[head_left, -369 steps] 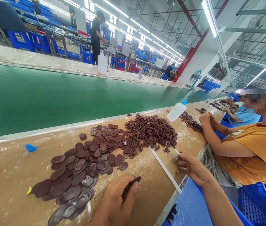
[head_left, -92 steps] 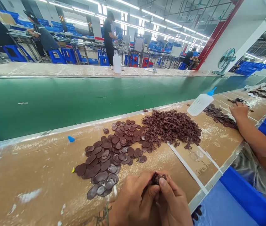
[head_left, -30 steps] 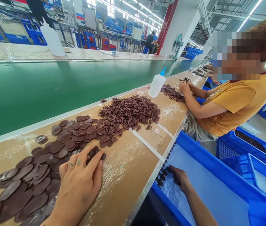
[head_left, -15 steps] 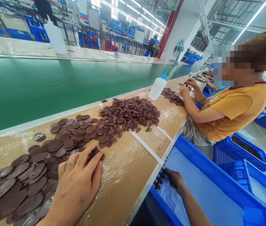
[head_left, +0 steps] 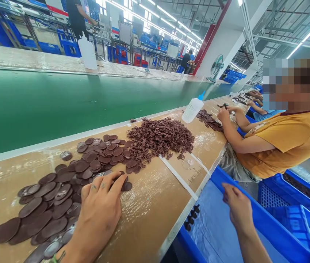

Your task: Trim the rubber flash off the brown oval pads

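Brown discs [head_left: 61,190] half hidden under left hand [head_left: 100,208].

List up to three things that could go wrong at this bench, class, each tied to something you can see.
1. The left hand lies on the loose brown discs; a sweep might push some off the bench edge.
2. The small brown parts touch the discs and could mix.
3. The squeeze bottle leans by the co-worker's hand and might get knocked.
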`<action>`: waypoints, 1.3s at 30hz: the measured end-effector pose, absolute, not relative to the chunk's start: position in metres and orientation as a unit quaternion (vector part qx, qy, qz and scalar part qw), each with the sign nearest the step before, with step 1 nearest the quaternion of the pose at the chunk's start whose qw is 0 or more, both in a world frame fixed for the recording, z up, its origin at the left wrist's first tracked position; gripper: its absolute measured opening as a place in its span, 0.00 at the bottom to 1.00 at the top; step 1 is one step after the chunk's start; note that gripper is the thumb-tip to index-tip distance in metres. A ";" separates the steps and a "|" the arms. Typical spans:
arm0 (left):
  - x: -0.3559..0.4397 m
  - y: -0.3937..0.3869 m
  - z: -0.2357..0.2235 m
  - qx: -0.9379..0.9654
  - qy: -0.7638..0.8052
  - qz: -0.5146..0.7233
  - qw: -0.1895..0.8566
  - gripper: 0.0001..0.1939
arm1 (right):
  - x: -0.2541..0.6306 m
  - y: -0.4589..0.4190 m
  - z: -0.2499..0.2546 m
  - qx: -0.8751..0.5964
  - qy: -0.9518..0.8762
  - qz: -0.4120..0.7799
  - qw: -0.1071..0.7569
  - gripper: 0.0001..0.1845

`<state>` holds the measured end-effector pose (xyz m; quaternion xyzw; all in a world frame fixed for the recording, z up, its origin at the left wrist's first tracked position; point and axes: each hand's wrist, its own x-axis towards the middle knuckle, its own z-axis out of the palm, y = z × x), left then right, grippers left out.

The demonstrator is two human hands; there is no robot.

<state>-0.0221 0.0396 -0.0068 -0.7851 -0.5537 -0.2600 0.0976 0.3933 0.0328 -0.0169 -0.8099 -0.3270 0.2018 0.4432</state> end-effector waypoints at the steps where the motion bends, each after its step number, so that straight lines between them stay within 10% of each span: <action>1: -0.023 0.040 -0.007 -0.784 -0.556 -0.258 0.097 0.19 | 0.387 0.045 0.002 -0.801 -0.374 0.184 0.430 0.24; 8: -0.028 0.044 -0.014 -0.766 -0.556 -0.305 0.105 0.18 | 0.306 0.138 0.087 -0.678 -0.691 0.165 0.191 0.12; 20: -0.017 0.037 0.000 -0.725 -0.516 -0.456 -0.015 0.14 | 0.257 0.188 0.080 -0.669 -0.730 0.061 -0.125 0.10; 28: -0.008 0.026 0.002 -0.701 -0.474 -0.501 -0.181 0.16 | 0.250 0.175 0.099 -0.662 -0.742 0.103 -0.014 0.07; 39: 0.009 0.013 -0.012 -0.816 -0.411 -0.352 -0.202 0.18 | 0.256 0.031 0.057 -0.605 -0.422 0.470 0.485 0.18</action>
